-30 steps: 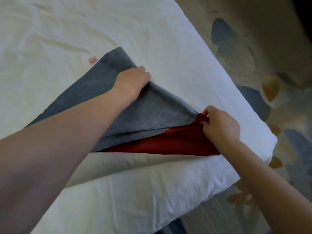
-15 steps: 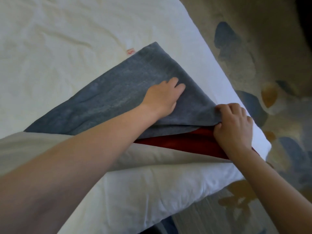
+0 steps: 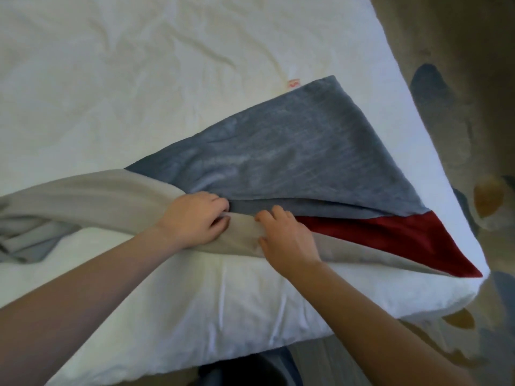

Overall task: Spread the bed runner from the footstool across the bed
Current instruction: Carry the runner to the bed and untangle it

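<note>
white bed (image 3: 139, 93), bed runner (image 3: 292, 162) on it

No legible text on anything

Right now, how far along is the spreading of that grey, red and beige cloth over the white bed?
Done: the grey, red and beige bed runner lies on the white bed, one end flat near the corner. In hand: the left hand and right hand grip its beige fold. Left: the bunched part at the left needs spreading across.

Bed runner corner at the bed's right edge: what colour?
Dark red corner panel, clearest in the head view.
</note>
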Motion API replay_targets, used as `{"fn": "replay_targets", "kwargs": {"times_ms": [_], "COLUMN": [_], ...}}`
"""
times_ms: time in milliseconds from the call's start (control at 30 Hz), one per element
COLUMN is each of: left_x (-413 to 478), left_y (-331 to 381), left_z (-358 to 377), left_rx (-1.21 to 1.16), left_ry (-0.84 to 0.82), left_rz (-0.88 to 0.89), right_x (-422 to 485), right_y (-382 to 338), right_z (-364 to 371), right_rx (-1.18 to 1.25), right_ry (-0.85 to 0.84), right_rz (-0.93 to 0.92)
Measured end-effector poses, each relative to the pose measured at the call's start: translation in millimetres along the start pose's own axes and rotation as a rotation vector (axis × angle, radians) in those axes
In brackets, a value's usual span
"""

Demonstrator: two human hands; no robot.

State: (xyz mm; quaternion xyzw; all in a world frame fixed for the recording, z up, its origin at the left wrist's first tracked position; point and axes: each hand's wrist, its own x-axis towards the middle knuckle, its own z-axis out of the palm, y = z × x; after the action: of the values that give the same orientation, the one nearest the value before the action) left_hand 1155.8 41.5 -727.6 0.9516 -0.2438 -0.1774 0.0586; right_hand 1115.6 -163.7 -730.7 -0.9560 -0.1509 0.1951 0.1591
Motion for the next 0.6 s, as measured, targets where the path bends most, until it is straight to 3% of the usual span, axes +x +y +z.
{"fn": "replay_targets", "kwargs": {"times_ms": [133,367,467,600], "left_x": [-24,-98,-133,-168], "left_y": [-2,23,36,52], "left_z": [1,18,36,51], "left_rx": [0.077,0.040,-0.006,-0.070], "left_ry": [0.095,0.033,-0.031,-0.009], "left_rz": [0.039,-0.098,-0.164,-0.246], "right_x": [-6,-58,-90,-116], "right_y": [-8,-46,-59,-76], "right_z": [12,16,36,55], "right_rx": [-0.034,-0.233,-0.275,-0.245], "right_ry": [0.123,0.164,0.032,0.000], "right_rz": [0.123,0.039,0.065,0.153]}}
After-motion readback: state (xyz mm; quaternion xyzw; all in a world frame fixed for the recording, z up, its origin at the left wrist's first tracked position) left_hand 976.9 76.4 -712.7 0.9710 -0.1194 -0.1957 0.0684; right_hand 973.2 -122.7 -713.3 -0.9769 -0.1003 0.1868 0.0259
